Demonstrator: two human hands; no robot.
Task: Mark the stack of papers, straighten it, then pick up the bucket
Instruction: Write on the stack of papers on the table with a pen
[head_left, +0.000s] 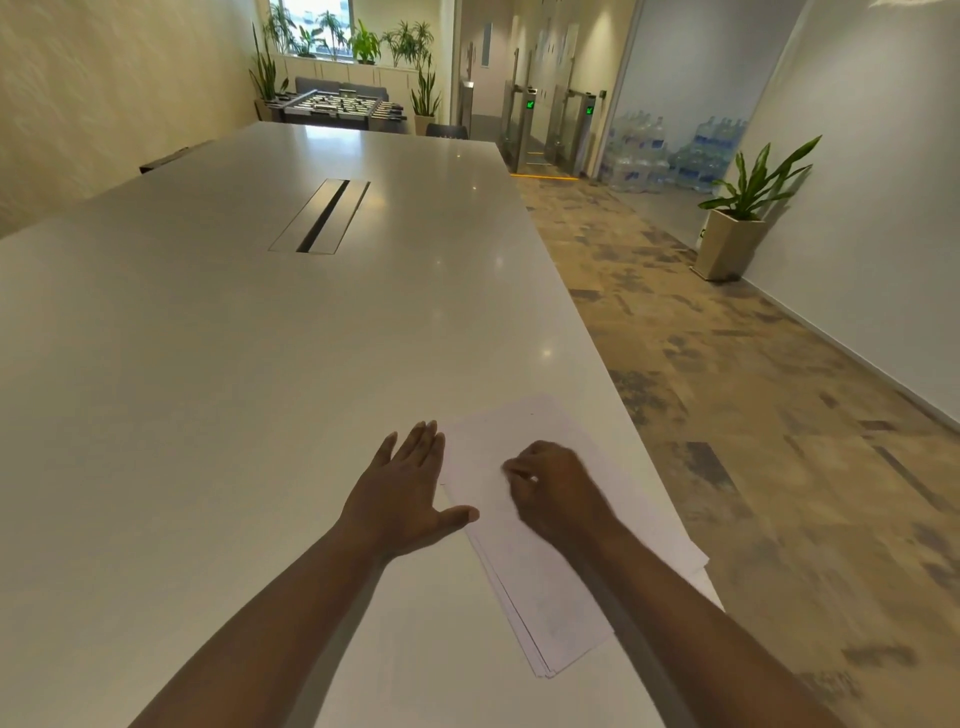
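1. Containers: planter (727, 248) by the right wall holds a green plant; more potted plants (363, 47) line the far window. Water jugs (665, 150) are stacked behind the glass partition.
2. Your stack of papers (545, 545) lies near the surface's right edge, sheets slightly fanned at the near corner, 1 corner just over the edge.
3. Your left hand (400, 493) lies flat, fingers (423, 441) straight & together, thumb spread; it sits just left of the stack, thumb tip touching the paper's left edge.
4. Your right hand (556, 488) rests on top of the stack w/ fingers curled in, pinching something small and pale at the tips; too small to tell what it is.
5. Surface (208, 364): long, white, glossy, w/ a cable hatch (322, 215) in the middle.
6. Room: patterned carpet (727, 415) on the right, foosball table (337, 106) at the far end, turnstile gates (550, 124) w/ green lights.
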